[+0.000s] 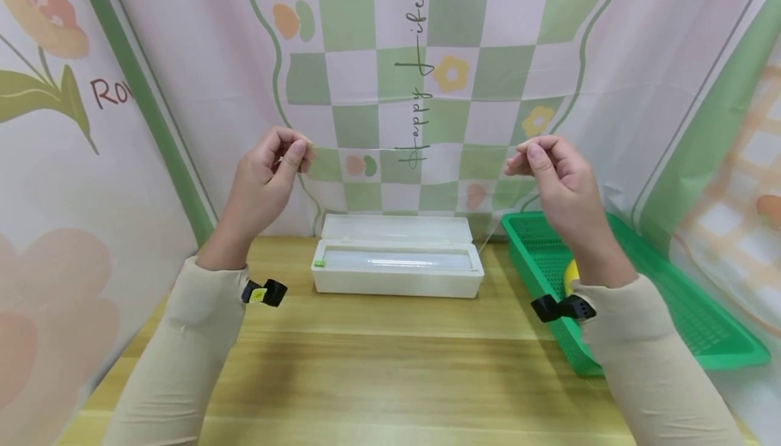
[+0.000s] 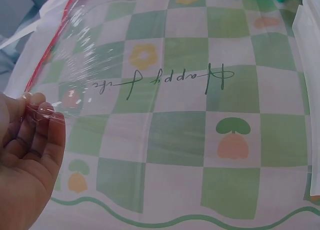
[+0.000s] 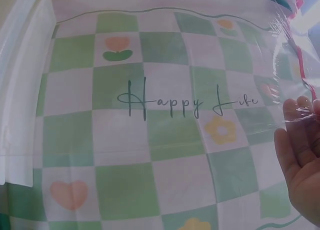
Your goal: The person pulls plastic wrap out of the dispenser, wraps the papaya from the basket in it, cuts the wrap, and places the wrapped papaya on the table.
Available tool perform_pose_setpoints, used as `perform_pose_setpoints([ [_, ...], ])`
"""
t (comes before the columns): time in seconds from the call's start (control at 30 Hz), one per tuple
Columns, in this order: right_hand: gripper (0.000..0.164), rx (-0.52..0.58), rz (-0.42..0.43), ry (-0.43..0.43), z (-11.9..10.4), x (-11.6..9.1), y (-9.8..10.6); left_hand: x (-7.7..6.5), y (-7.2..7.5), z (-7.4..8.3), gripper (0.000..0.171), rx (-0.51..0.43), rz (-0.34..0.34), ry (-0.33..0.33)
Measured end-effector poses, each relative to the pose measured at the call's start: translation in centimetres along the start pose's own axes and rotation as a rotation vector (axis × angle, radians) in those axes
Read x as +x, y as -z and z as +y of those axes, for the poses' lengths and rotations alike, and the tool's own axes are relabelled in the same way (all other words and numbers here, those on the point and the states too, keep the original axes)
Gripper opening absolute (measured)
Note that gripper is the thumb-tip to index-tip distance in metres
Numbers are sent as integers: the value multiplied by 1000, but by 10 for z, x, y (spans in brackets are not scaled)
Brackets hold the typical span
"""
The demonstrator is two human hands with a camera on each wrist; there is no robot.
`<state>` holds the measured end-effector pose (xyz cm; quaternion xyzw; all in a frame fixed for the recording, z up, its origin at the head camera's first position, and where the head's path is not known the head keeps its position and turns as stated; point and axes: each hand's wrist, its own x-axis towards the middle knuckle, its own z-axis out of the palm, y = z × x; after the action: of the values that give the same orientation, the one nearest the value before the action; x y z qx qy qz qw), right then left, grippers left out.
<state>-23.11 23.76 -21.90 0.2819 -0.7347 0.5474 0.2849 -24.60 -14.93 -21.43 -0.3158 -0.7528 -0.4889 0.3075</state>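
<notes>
A clear sheet of plastic wrap (image 1: pixel 396 161) is stretched between both hands, its top edge a thin line across the head view. My left hand (image 1: pixel 262 178) pinches one corner between thumb and fingers; creases in the film fan out from that grip in the left wrist view. The opposite corner is pinched by my right hand (image 1: pixel 561 178), level with the left. Below and behind stands a white wrap dispenser (image 1: pixel 396 285) with its lid (image 1: pixel 396 228) raised. Inside lies a roll of wrap (image 1: pixel 396 260), and a small green slider (image 1: pixel 320 263) sits at the left end.
To the right, a green plastic basket (image 1: pixel 518 246) holds a yellow object (image 1: pixel 571 275), partly hidden by my right forearm. The wooden table (image 1: pixel 378 378) spreads in front of the dispenser. A checked, printed cloth (image 1: pixel 348 19) hangs behind, with more printed cloth at both sides.
</notes>
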Motion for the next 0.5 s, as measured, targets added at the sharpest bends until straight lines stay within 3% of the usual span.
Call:
perform_pose_setpoints([
  [0.27, 27, 59, -6, 4, -5, 0, 1, -2, 2, 5, 21, 9, 8, -16],
  [0.5, 22, 145, -36, 47, -3, -5, 5, -8, 4, 5, 18, -42, -4, -64],
])
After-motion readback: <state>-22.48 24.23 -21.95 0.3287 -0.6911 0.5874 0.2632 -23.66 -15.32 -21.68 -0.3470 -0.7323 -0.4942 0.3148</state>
